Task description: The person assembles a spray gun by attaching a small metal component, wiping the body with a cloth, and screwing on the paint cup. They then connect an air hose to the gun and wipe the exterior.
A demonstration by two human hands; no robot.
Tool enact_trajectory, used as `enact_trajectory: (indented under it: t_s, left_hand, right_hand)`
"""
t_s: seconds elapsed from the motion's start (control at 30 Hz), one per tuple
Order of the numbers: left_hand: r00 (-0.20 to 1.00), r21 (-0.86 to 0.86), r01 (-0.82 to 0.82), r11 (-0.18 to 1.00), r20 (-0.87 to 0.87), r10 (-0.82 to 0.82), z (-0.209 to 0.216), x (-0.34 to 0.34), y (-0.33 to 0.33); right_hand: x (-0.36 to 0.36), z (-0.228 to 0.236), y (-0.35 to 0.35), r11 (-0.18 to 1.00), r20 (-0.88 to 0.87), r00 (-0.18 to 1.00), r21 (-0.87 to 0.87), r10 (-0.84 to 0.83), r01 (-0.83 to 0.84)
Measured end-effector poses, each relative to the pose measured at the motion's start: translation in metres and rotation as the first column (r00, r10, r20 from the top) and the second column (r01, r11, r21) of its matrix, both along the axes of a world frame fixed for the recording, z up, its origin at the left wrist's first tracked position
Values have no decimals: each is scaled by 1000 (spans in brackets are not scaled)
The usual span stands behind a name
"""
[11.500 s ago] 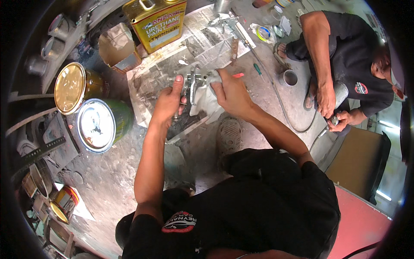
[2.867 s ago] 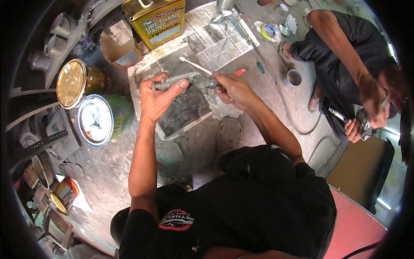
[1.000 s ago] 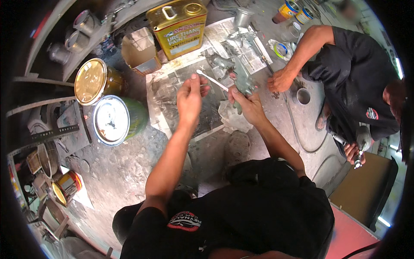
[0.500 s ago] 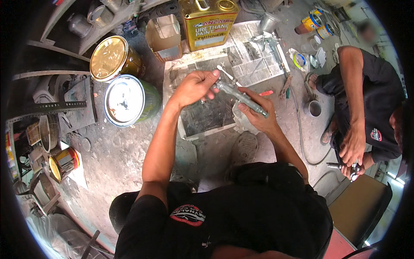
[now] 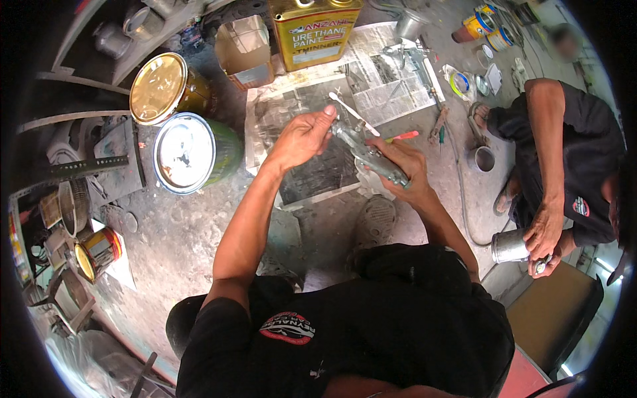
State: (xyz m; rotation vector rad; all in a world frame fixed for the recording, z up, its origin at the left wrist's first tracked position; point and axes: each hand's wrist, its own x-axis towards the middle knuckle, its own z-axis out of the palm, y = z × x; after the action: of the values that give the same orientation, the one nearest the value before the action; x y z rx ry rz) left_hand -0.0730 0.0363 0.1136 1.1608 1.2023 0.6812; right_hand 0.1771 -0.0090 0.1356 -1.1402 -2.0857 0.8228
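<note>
The spray gun (image 5: 370, 154), a grey metal tool, is held above the newspaper (image 5: 312, 132) spread on the floor (image 5: 192, 232). The right hand (image 5: 405, 174) is wrapped tight around its lower body. The left hand (image 5: 302, 136) has its grip pinched together on the upper end of the spray gun, where a thin white stick (image 5: 353, 114) projects up and away from the fingers. A red-handled tool (image 5: 403, 136) lies on the newspaper just beyond the right hand.

Left of the left-hand grip stand two round paint cans: one with a white lid (image 5: 189, 152), one with a gold lid (image 5: 162, 89); both are closed, contents hidden. Beyond the grip stand an open cardboard box (image 5: 245, 43) and a closed yellow rectangular tin (image 5: 312, 30). To the right of the right-hand grip a small open metal cup (image 5: 482, 159) sits on the floor; its contents cannot be told. Farther right, another person's hand (image 5: 544, 232) rests on a metal cup (image 5: 509, 247).
</note>
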Motion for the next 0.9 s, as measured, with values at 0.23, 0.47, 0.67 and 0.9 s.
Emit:
enact_trajectory:
  t_s: [0.23, 0.47, 0.67, 0.9]
  left_hand:
    - [955, -146, -196, 970, 196, 223, -6, 25, 5]
    - [936, -334, -153, 930, 252, 245, -11, 35, -7]
    - [889, -221, -343, 913, 237, 391, -27, 59, -18]
    - [982, -149, -186, 971, -29, 184, -77, 19, -2]
  right_hand:
    - [-27, -7, 0, 982, -69, 983, 73, -167, 172]
    - [-18, -21, -23, 975, -71, 982, -152, -173, 161]
    - [-22, -48, -39, 898, -368, 886, -427, -281, 107]
    - [-24, -61, -21, 539, -209, 795, -825, -570, 170]
